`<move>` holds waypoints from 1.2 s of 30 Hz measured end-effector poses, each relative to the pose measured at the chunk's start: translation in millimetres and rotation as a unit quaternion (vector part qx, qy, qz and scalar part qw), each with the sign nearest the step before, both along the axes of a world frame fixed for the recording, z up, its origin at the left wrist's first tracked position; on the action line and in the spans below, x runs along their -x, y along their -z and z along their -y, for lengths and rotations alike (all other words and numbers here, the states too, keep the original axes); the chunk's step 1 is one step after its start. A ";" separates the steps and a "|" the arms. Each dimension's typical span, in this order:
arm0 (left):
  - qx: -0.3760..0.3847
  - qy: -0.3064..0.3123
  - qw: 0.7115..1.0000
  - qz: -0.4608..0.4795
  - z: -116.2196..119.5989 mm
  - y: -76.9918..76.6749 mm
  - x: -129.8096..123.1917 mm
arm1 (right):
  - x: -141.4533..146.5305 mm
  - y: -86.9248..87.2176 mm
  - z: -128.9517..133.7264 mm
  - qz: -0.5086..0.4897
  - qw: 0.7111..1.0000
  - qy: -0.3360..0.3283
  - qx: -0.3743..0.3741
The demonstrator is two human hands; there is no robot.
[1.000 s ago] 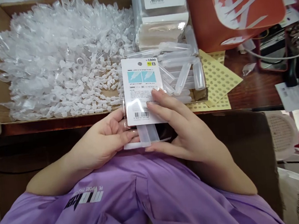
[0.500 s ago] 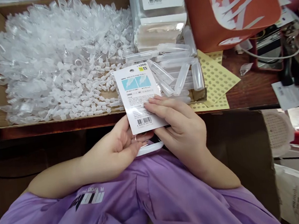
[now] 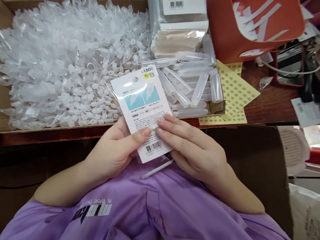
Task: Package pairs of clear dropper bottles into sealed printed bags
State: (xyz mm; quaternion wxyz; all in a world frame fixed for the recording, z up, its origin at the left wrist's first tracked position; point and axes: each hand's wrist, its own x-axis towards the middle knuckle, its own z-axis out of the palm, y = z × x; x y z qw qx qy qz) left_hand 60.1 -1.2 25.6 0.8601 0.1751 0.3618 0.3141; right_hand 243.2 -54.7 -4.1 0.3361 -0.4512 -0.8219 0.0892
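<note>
A white printed card in a clear plastic bag (image 3: 142, 95) is held tilted over my lap, its barcode toward me. My left hand (image 3: 117, 146) grips its left edge, thumb across the front and the other fingers hidden behind. From the right, my right hand (image 3: 196, 146) lays its fingers over the card's lower right part; its thumb is hidden beneath. Below the card, a thin white strip (image 3: 157, 169) sticks out at the bag's lower end, near my right hand.
A shallow cardboard box (image 3: 50, 129) on the table holds many clear nozzle tips (image 3: 51, 51), small white caps (image 3: 90, 100) and clear tubes (image 3: 199, 89). Stacked carded bags (image 3: 180, 40), yellow sticker sheets (image 3: 234, 86) and an orange bin (image 3: 224, 27) with white strips stand right.
The bagged card has turned slightly and come nearer to me. My left thumb has moved from the bag's lower end onto the card's front. The white strip now tilts more.
</note>
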 end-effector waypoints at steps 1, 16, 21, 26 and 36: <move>-0.005 0.004 1.000 0.003 1.3 1.6 -0.1 | -0.3 1.2 0.1 0.000 1.000 0.007 -0.009; 0.049 0.011 0.998 -0.026 -1.8 -4.0 3.2 | 2.7 6.3 3.8 -0.046 0.999 0.020 -0.010; 0.034 0.042 0.997 -0.052 -18.6 -9.8 -0.9 | -2.0 -25.7 -4.7 -0.002 0.993 0.034 0.112; 0.020 0.027 0.999 -0.011 -46.4 -28.0 -8.0 | -13.5 -70.0 -38.7 0.006 0.982 0.036 0.185; -0.028 0.031 0.997 -0.059 -59.8 -34.9 -5.5 | -15.3 -85.4 -61.8 0.028 0.981 0.025 0.192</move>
